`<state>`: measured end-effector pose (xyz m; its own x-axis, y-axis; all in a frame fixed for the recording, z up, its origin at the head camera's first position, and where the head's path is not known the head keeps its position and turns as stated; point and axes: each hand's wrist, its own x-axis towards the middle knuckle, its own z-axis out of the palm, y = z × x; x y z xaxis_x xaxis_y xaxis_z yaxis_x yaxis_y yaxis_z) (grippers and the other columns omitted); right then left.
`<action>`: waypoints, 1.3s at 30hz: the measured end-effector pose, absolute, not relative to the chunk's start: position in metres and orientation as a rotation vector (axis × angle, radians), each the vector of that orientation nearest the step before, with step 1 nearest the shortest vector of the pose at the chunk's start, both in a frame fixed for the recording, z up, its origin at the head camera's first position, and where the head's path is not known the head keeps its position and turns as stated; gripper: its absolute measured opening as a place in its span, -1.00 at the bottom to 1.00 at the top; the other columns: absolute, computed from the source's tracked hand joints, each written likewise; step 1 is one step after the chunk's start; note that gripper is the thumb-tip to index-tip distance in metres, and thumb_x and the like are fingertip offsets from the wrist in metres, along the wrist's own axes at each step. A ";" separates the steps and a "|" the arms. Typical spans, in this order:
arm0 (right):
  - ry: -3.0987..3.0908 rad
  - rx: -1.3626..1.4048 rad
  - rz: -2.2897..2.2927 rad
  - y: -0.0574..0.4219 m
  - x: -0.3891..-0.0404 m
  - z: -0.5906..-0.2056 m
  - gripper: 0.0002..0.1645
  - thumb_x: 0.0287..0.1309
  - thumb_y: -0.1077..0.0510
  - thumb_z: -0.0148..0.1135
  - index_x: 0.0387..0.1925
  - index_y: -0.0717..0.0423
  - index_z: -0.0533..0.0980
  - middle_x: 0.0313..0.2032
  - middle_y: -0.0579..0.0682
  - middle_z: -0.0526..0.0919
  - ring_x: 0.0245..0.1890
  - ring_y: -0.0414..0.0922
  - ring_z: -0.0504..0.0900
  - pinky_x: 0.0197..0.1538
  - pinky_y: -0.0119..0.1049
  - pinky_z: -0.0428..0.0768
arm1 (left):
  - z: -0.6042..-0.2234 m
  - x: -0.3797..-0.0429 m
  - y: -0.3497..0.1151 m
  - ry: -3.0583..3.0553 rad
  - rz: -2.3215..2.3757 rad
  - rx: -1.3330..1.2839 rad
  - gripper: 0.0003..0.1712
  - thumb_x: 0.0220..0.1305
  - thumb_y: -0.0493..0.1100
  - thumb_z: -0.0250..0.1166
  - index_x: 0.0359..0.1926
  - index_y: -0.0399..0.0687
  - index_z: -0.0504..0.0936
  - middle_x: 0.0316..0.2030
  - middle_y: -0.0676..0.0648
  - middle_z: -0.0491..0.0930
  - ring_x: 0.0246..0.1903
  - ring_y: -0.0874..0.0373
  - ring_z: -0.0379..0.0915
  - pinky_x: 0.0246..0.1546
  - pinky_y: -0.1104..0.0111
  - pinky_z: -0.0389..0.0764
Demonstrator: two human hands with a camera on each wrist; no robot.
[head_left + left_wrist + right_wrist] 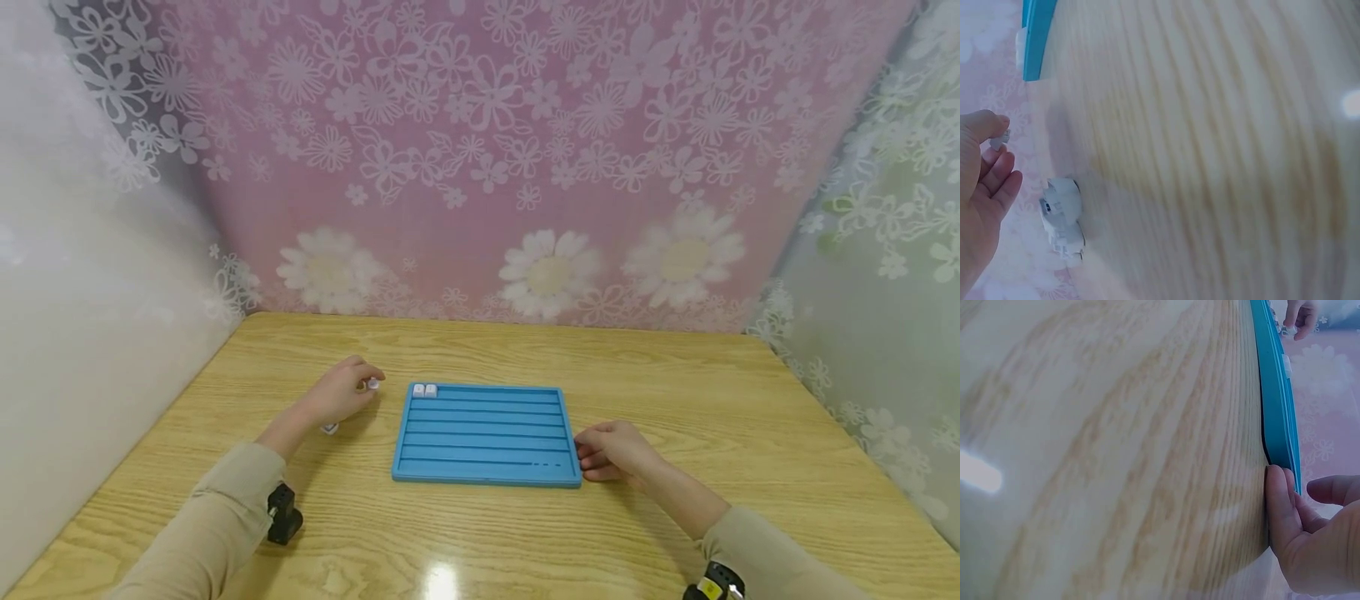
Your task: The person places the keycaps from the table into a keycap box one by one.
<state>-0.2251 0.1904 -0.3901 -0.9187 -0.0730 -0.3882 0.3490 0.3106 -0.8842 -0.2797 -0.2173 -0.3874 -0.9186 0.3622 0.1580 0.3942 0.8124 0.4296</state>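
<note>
My left hand (343,393) pinches a small white keycap (1000,140) between thumb and forefinger, raised above the table left of the blue tray (480,480). The other left fingers curl loosely beneath it. Below that hand, loose white keycaps (1063,209) lie close together on the wood, partly hidden by the wrist in the head view. Two white keycaps (424,390) sit side by side in the tray's far left corner, in the top row. At the tray's right side, near its front corner, my right hand (617,450) touches the edge with extended fingertips, thumb just above the rim.
The tray has several parallel ridged rows and lies flat on a light wooden table (675,375). Flowered pink cloth (480,167) rises behind the table, with pale walls at both sides. A wrist camera (283,514) is strapped to the left sleeve.
</note>
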 end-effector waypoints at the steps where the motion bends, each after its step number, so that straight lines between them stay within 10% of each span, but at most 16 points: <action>1: 2.223 0.241 -1.642 0.191 -0.225 -0.390 -0.69 0.27 0.23 0.03 -0.11 0.47 0.43 -0.50 0.09 0.53 -0.56 -0.18 0.55 -0.43 -0.31 0.62 | -0.387 -0.280 -0.216 -2.924 -0.738 -0.610 -0.72 0.21 -0.31 0.21 -0.04 -0.29 0.58 -0.28 -0.08 0.44 -0.33 0.10 0.37 -0.32 0.26 0.47; 39: 2.201 0.222 -1.646 0.191 -0.227 -0.390 -0.64 0.24 0.28 0.07 -0.03 0.51 0.40 -0.51 0.06 0.57 -0.55 -0.20 0.57 -0.42 -0.33 0.62 | -0.380 -0.276 -0.195 -2.896 -1.002 -0.572 -0.72 0.24 -0.31 0.21 -0.02 -0.26 0.57 -0.25 -0.07 0.56 -0.29 0.10 0.44 -0.31 0.26 0.50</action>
<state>-0.2266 0.1912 -0.3898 -0.9145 -0.0999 -0.3920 0.3477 0.3010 -0.8880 -0.2759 -0.1950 -0.3801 -0.9324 0.3329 0.1406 0.3486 0.7261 0.5927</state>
